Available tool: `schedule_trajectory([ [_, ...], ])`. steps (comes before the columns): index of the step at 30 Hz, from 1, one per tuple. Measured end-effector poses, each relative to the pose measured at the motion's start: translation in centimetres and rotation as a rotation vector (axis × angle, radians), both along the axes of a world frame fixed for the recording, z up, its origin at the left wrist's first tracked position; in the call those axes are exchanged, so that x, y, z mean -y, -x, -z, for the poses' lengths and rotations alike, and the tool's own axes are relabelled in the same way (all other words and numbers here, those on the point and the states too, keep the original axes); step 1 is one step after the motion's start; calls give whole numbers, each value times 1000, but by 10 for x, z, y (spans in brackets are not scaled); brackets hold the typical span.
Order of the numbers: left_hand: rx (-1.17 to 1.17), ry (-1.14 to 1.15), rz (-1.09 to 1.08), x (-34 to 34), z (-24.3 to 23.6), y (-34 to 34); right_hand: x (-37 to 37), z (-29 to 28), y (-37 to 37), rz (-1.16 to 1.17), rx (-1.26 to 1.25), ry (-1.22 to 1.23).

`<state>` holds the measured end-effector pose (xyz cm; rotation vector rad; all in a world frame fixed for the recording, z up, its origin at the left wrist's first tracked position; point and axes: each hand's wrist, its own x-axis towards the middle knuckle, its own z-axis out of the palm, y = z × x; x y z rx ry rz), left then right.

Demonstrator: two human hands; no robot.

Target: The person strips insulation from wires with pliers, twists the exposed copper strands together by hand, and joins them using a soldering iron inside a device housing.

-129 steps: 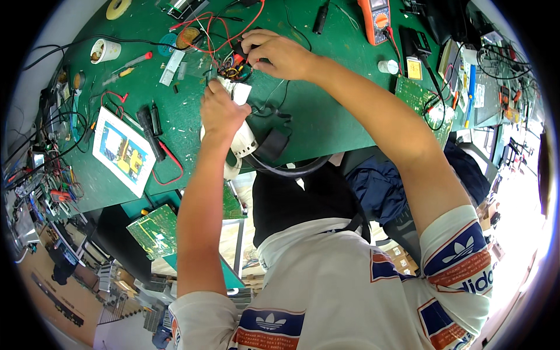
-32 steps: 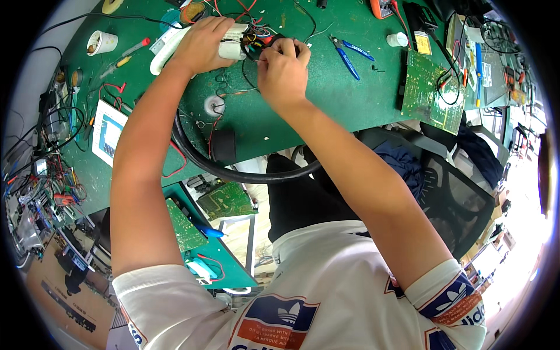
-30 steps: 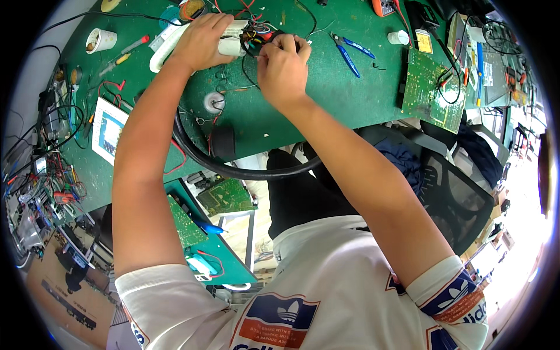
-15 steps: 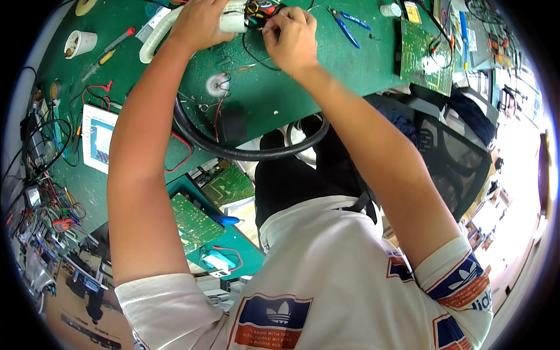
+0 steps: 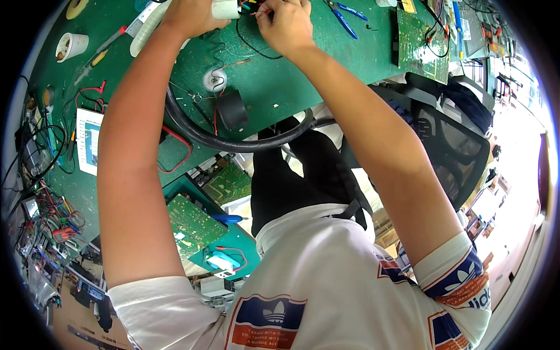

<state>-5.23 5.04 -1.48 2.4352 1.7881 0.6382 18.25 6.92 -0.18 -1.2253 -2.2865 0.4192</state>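
Observation:
My left hand [image 5: 189, 20] is closed on a white plastic device [image 5: 224, 9] at the top edge, with a curved white part beside it. My right hand [image 5: 286, 26] is bent with fingertips together among coloured wires [image 5: 248, 7] at the device's open end; what they hold is too small to make out. A thick black hose [image 5: 227, 146] loops below. A black cylindrical piece [image 5: 232, 109] and a round whitish part with thin wires [image 5: 214, 80] lie between my forearms. Blue-handled cutters [image 5: 344, 23] lie right of my right hand.
The green bench [image 5: 350, 70] holds a circuit board [image 5: 420, 46] at right, a paper cup [image 5: 72, 45] and tablet-like screen [image 5: 88, 140] at left, tangled leads, tools. Below are more boards [image 5: 192, 227] on a lower surface and a mesh chair [image 5: 449, 157].
The white device and both hands have moved toward the top edge as the view shifted. Earlier the hands held it lower and differently; since then the right hand has stayed at the wires.

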Motion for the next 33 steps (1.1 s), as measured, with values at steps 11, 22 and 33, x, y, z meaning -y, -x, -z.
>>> schedule_trajectory([
  [11,-31,71,-52,5,-12,-11,3,-6,-4,19,-20,109],
  [22,-109,132,-103,7,-12,-5,-2,-19,-3,-17,36,309],
  [33,9,77,-68,-1,-1,-6,-22,-11,-17,-189,-24,103],
])
